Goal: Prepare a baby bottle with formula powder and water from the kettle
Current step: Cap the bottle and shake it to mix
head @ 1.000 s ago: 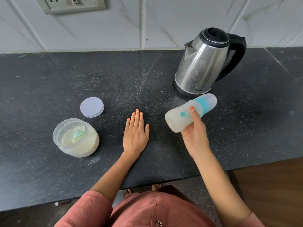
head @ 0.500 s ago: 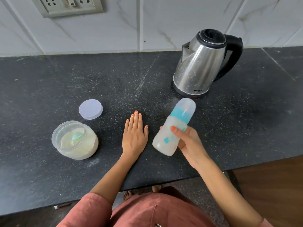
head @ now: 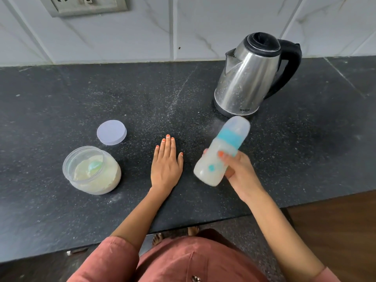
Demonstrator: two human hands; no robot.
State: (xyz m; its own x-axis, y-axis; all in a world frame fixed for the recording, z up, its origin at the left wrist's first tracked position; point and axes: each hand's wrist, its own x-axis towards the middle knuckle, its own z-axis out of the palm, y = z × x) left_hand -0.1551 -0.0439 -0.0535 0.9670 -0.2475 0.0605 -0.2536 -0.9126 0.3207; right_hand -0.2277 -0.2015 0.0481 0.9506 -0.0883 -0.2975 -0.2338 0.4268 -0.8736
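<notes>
A black speckled stone countertop (head: 61, 200) fills most of the view. Behind the countertop rises a white marble-patterned tile wall (head: 203, 27), with a socket panel (head: 85, 5) set in it at upper left. Beyond the countertop's near right edge lies brown wooden flooring (head: 335, 231).

Bottle (head: 215, 159) milky white, teal collar; kettle (head: 247, 78) steel, black handle; counter (head: 61, 98) black speckled; lid (head: 111, 132) lilac.

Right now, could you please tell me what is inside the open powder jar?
The powder jar holds pale formula powder with a green scoop lying on top. The scoop's handle and anything buried beneath the powder cannot be seen.
</notes>
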